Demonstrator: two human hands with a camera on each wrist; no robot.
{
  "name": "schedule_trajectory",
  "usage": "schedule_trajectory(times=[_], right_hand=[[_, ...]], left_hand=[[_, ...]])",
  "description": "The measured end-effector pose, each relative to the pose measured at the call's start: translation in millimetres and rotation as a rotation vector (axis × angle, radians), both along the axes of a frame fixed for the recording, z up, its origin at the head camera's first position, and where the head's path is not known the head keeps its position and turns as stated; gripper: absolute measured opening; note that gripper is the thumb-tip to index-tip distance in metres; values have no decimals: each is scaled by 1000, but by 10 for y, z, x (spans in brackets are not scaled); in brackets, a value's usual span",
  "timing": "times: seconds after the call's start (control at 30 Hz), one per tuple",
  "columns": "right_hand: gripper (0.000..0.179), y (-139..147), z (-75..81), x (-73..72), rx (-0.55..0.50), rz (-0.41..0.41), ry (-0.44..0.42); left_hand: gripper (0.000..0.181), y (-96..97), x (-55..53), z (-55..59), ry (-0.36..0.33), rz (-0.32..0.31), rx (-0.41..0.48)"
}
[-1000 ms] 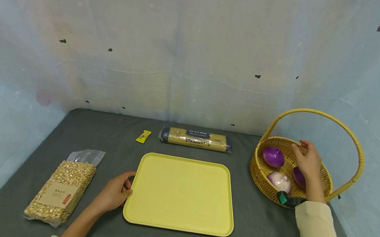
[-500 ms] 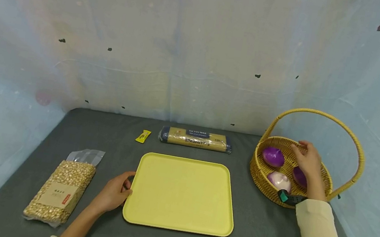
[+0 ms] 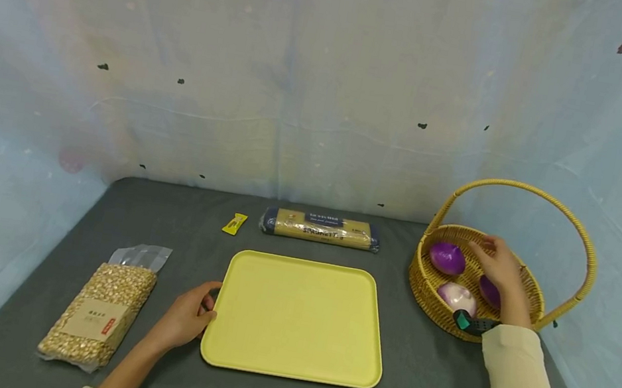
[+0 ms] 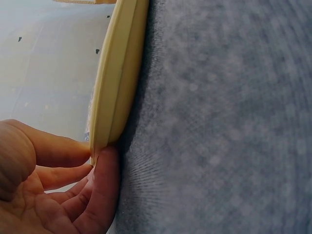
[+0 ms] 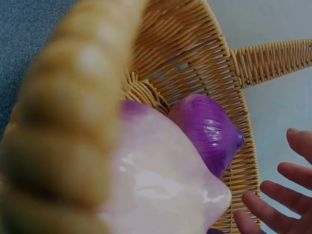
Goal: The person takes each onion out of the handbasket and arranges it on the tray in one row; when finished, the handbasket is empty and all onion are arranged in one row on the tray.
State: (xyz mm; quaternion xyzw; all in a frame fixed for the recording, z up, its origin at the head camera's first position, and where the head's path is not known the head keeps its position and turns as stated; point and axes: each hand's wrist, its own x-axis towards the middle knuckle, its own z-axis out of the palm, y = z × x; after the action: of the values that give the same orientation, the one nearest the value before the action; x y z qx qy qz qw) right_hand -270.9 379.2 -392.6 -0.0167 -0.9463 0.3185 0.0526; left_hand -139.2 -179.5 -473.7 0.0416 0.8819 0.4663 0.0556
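My left hand pinches the left edge of a yellow rectangular tray lying on the dark cloth. In the left wrist view, thumb and fingers close on the tray's rim. Over the wicker basket at the right is my right hand, its fingers spread and nothing in its grasp. Inside the basket sit a purple onion, a whitish onion and another purple onion, the last partly hidden by the wrist. The right wrist view has the fingers beside the whitish onion.
A vacuum pack of pale kernels lies left of the left hand. Behind the tray are a spaghetti pack and a small yellow wrapped packet. The basket's tall handle arches above the right hand. A pale curtain hangs behind the table.
My right hand has shifted slightly left and lower over the basket, toward the purple onion. The left hand and the tray stay where they were.
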Motion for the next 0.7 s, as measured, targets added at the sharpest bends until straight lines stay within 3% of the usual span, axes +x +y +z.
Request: schedule_trajectory(times=[0.43,0.7], right_hand=[[80,2,5,-26,-5,99,-173],[80,2,36,-30,7,126,-210]], left_hand=[[51,-8,-9,-10,14,-7,-29],[51,-9,-10,-12,7,-7,-19]])
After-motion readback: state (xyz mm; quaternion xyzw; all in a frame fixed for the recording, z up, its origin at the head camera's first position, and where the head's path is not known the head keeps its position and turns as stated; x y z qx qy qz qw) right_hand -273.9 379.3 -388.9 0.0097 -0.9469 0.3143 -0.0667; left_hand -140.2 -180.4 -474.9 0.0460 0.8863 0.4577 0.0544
